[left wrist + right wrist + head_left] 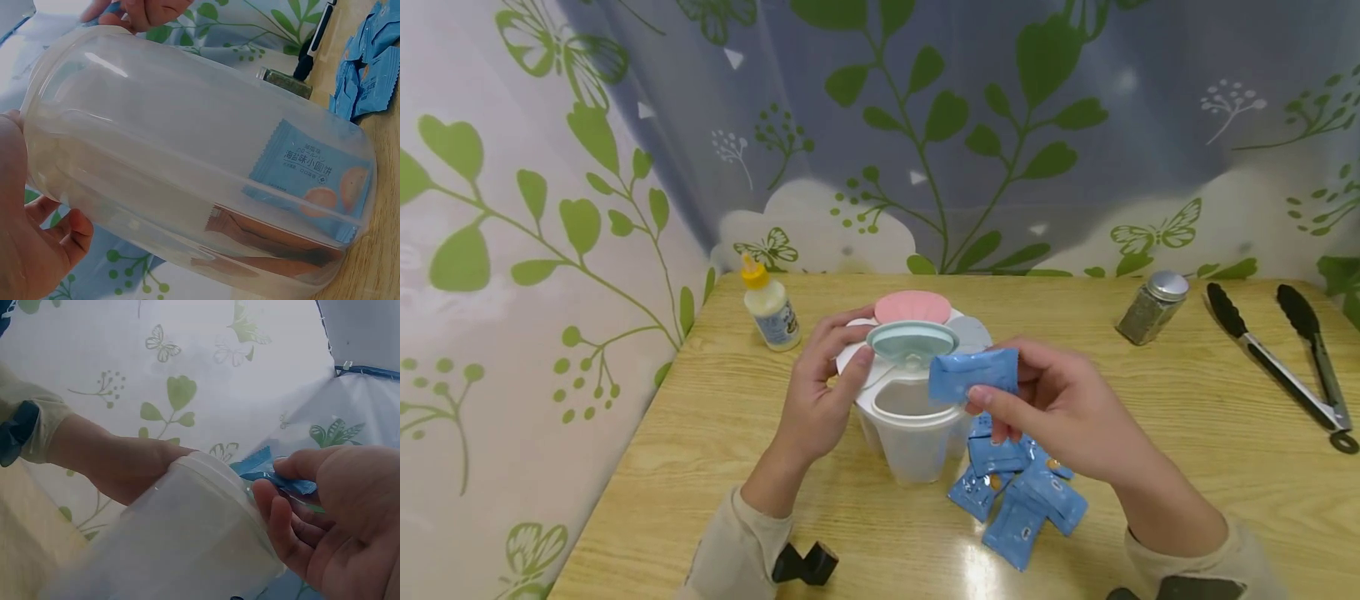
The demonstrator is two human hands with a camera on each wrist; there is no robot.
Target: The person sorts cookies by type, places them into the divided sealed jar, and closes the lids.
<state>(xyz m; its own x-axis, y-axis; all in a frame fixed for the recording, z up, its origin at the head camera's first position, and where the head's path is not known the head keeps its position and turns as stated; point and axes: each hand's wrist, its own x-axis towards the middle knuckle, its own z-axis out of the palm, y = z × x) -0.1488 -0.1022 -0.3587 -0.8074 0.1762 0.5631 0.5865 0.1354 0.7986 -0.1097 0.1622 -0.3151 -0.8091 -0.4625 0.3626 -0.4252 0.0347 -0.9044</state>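
A translucent storage canister (917, 450) with a white top stands on the table. Its front compartment is uncovered, and the teal lid (913, 342) is tilted up behind the opening. My left hand (823, 387) grips the canister's left side at the top, thumb on the white surface. Between thumb and fingers, my right hand (1067, 408) pinches a small blue snack packet (958, 379) just above the opening's right edge. Through the canister wall in the left wrist view show a blue packet (306, 175) and a brown packet (269, 240).
Several blue packets (1015, 529) lie heaped right of the canister. A yellow-capped bottle (772, 317) stands at back left. At the right are a spice jar (1152, 308) and black-tipped tongs (1288, 375). A patterned curtain (820, 225) borders the table's back.
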